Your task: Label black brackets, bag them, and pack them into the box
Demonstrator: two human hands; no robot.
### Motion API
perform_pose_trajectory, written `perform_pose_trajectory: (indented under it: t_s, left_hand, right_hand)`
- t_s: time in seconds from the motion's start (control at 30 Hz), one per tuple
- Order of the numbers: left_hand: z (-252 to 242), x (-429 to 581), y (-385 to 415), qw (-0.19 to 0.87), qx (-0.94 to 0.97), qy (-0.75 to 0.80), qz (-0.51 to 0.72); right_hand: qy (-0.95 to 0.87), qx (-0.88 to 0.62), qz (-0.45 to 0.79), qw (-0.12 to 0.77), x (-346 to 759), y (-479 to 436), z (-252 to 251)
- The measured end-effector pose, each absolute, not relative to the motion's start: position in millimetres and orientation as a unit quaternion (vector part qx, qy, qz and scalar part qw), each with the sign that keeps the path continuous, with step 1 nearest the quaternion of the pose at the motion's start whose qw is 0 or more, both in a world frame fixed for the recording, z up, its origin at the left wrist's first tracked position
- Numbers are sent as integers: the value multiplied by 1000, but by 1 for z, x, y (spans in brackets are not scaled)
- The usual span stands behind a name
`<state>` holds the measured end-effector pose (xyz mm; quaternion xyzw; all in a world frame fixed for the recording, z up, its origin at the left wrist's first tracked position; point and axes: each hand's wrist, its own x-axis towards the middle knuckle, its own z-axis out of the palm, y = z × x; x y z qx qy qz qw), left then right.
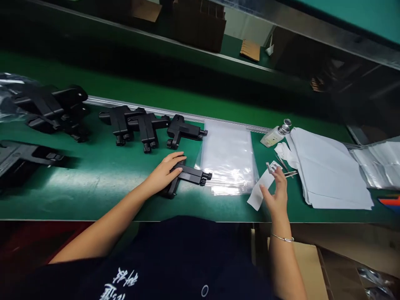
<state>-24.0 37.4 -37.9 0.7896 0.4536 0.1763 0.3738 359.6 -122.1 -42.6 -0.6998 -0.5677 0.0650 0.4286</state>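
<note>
My left hand (164, 173) lies over a black plastic part (190, 177) on the green bench, fingers curled round its body. My right hand (276, 193) hovers just above the bench with fingers spread, next to a white paper strip (259, 191) that its fingertips touch or nearly touch. A small grey clip-like piece (272, 167) sits right above that hand. A stack of clear plastic bags (229, 156) lies between my two hands.
Three more black parts (146, 127) line up behind, and a larger pile (53, 110) sits at far left. A small bottle (276, 133), tweezers (289, 171) and white sheets (328, 173) lie at right. A cardboard box (309, 262) stands below the bench edge.
</note>
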Motion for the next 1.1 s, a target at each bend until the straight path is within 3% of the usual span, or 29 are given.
perform_pose_trajectory:
  t_s: [0.13, 0.33, 0.47, 1.1]
  left_hand:
    - [-39, -26, 5, 388, 746, 501, 204]
    - [-51, -29, -24, 398, 712, 522, 249]
    - [-58, -25, -32, 394, 691, 526, 300]
    - [-62, -20, -35, 419, 673, 509, 335]
  right_hand:
    - [-481, -668, 174, 541, 274, -100, -30]
    - [-528, -618, 358, 460, 174, -76, -23]
    - [-546, -638, 364, 403, 155, -68, -33]
    - [-529, -670, 368, 368, 148, -64, -29]
